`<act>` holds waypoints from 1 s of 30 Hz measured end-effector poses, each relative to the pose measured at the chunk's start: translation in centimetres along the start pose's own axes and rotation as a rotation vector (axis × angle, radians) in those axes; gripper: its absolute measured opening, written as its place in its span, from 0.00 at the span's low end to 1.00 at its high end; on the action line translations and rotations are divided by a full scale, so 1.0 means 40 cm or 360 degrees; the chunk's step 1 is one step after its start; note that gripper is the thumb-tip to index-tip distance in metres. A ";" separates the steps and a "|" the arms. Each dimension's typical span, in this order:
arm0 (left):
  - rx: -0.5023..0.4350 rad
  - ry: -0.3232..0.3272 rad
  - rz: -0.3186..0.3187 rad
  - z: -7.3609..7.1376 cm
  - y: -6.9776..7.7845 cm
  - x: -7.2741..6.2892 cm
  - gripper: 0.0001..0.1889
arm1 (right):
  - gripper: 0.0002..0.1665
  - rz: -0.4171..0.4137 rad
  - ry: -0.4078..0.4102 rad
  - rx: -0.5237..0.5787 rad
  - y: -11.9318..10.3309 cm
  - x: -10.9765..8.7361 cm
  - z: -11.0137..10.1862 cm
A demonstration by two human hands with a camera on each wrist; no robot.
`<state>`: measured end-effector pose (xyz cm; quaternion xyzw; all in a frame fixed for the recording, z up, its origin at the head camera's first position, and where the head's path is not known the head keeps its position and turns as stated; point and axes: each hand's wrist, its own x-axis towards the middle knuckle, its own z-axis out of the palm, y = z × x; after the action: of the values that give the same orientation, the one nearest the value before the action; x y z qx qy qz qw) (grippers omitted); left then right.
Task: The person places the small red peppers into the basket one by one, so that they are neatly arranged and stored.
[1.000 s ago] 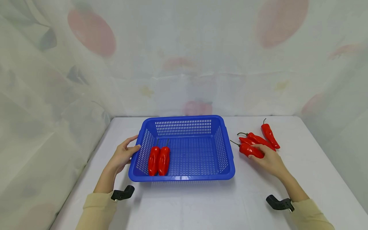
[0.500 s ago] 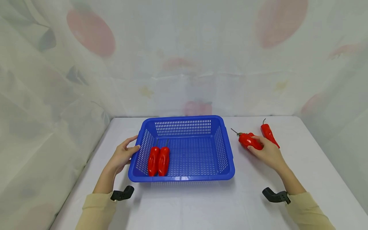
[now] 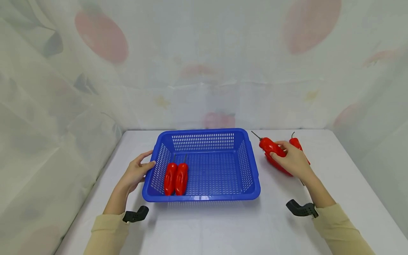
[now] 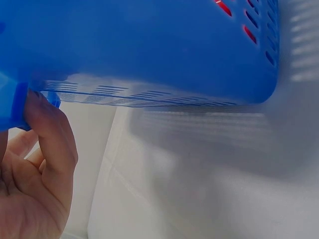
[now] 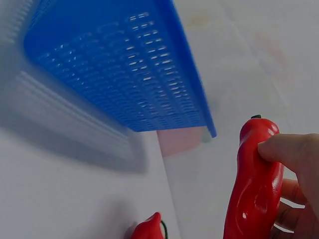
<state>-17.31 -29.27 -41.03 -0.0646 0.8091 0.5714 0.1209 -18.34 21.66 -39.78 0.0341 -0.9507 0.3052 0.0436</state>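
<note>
My left hand (image 3: 134, 173) grips the left rim of a blue plastic basket (image 3: 202, 198), thumb over the edge; in the left wrist view, the fingers (image 4: 55, 144) bend round the rim. Two red chili peppers, one (image 3: 170, 179) beside another (image 3: 182, 179), lie in the basket's left part. To the right of the basket, my right hand (image 3: 294, 160) pinches a third red chili pepper (image 3: 270, 145), its stem pointing up and left. The right wrist view shows the thumb pressed on this chili pepper (image 5: 255, 179). Below it, more red chili peppers (image 3: 278, 166) are partly hidden by the hand.
Another red chili pepper (image 3: 295, 143) lies behind the right hand, partly covered. A white cloth covers the table (image 3: 204, 230). Pale printed curtains (image 3: 204, 71) hang at the back and both sides. Black camera mounts, like the right one (image 3: 301, 209), sit on both wrists.
My right hand has lifted its chili pepper and moved it up and slightly left, away from the others on the table. The left hand and the basket stay put.
</note>
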 end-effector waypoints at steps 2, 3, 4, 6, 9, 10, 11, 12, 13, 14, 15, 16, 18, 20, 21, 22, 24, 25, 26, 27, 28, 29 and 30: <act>0.0004 -0.0002 -0.0003 0.005 0.016 -0.011 0.31 | 0.33 -0.0011 0.0002 0.0002 -0.012 0.005 -0.005; 0.0010 -0.0001 -0.0005 0.007 0.022 -0.016 0.31 | 0.33 -0.0017 0.0005 0.0001 -0.017 0.008 -0.007; 0.0015 -0.0001 -0.0005 0.009 0.029 -0.021 0.31 | 0.33 -0.0023 0.0003 0.0001 -0.024 0.010 -0.009; 0.0021 0.0001 -0.0003 0.012 0.037 -0.026 0.31 | 0.33 -0.0032 -0.0006 0.0006 -0.035 0.015 -0.013; 0.0019 0.0002 0.0004 0.012 0.034 -0.022 0.31 | 0.33 -0.0027 -0.0027 0.0013 -0.053 0.022 -0.017; 0.0016 0.0003 0.0006 0.011 0.032 -0.020 0.31 | 0.33 -0.0020 -0.0036 0.0013 -0.058 0.024 -0.018; 0.0012 0.0003 0.0007 0.010 0.028 -0.017 0.31 | 0.33 -0.0017 -0.0046 0.0013 -0.064 0.026 -0.018; 0.0009 0.0004 0.0005 0.008 0.024 -0.014 0.31 | 0.34 -0.0011 -0.0053 0.0014 -0.070 0.027 -0.018; 0.0003 0.0005 0.0002 0.007 0.021 -0.012 0.31 | 0.34 -0.0007 -0.0060 0.0014 -0.076 0.029 -0.018; 0.0000 0.0006 -0.0002 0.006 0.019 -0.010 0.31 | 0.34 -0.0005 -0.0069 0.0018 -0.083 0.031 -0.018; -0.0001 0.0008 -0.0006 0.005 0.017 -0.009 0.31 | 0.35 -0.0005 -0.0073 0.0020 -0.089 0.034 -0.017; 0.0000 0.0009 -0.0009 0.005 0.016 -0.008 0.31 | 0.35 -0.0004 -0.0078 0.0026 -0.095 0.036 -0.017; 0.0006 0.0013 -0.0013 0.003 0.012 -0.006 0.31 | 0.36 0.0002 -0.0090 0.0050 -0.107 0.042 -0.016; 0.0011 0.0017 -0.0013 0.002 0.006 -0.001 0.31 | 0.36 0.0001 -0.0102 0.0076 -0.120 0.047 -0.015; 0.0011 0.0018 -0.0011 0.001 0.002 0.001 0.31 | 0.36 0.0000 -0.0105 0.0087 -0.126 0.050 -0.014; 0.0011 0.0019 -0.0009 0.000 -0.002 0.005 0.31 | 0.36 0.0000 -0.0110 0.0099 -0.132 0.052 -0.013; 0.0010 0.0020 -0.0007 -0.003 -0.011 0.011 0.32 | 0.36 -0.0006 -0.0116 0.0119 -0.145 0.056 -0.010; 0.0008 0.0022 -0.0005 -0.003 -0.015 0.013 0.32 | 0.35 -0.0014 -0.0118 0.0127 -0.152 0.058 -0.009; 0.0006 0.0022 -0.0003 -0.004 -0.018 0.015 0.32 | 0.35 -0.0020 -0.0122 0.0137 -0.158 0.060 -0.008; 0.0006 0.0025 0.0000 -0.005 -0.020 0.017 0.32 | 0.35 -0.0028 -0.0125 0.0149 -0.163 0.061 -0.006; 0.0007 0.0025 0.0003 -0.005 -0.022 0.018 0.32 | 0.35 -0.0036 -0.0130 0.0164 -0.169 0.063 -0.005; 0.0009 0.0026 0.0006 -0.005 -0.023 0.018 0.32 | 0.35 -0.0044 -0.0136 0.0178 -0.174 0.064 -0.003; 0.0010 0.0026 0.0009 -0.005 -0.024 0.018 0.32 | 0.35 -0.0049 -0.0143 0.0191 -0.178 0.065 -0.001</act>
<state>-17.80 -29.74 -42.03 -0.0666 0.8121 0.5686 0.1127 -20.29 15.80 -35.37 0.0650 -0.9310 0.3591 0.0033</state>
